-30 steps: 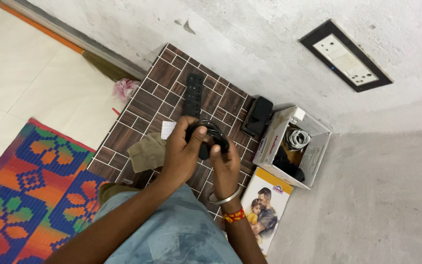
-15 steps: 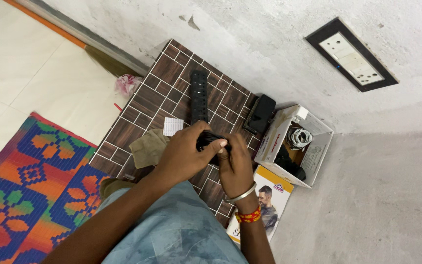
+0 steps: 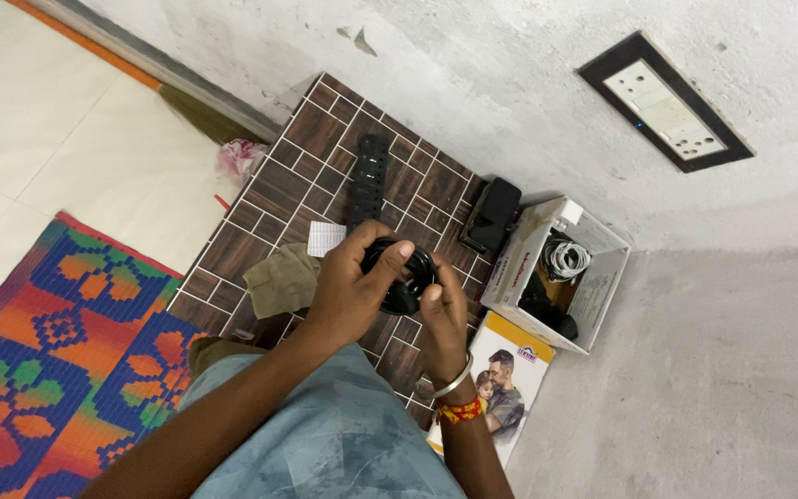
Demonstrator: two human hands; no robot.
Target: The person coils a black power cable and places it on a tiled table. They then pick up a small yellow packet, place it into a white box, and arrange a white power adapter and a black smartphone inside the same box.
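My left hand [image 3: 353, 286] and my right hand [image 3: 442, 319] meet over the brown tiled board [image 3: 279, 189], both gripping a coiled black cable [image 3: 405, 274]. The coil forms a loop between my thumbs, and a black plug hangs at its lower side. Beyond my hands, a black power strip [image 3: 368, 180] lies along the board and its near end is hidden by my left hand. A metal bangle and a red thread band circle my right wrist.
A black adapter block [image 3: 489, 214] sits at the board's right edge. An open white carton [image 3: 598, 296] holds a white cable coil [image 3: 561, 260] and black parts. A printed box [image 3: 501, 383], olive cloth [image 3: 279, 282], paper slip [image 3: 326, 238], pink wad [image 3: 238, 159], patterned mat [image 3: 39, 370] and wall socket plate [image 3: 665, 103] surround.
My hands have turned the cable: half a second ago it was pinched tight between them, now the coil's loop is open and visible. The power strip appears slightly tilted.
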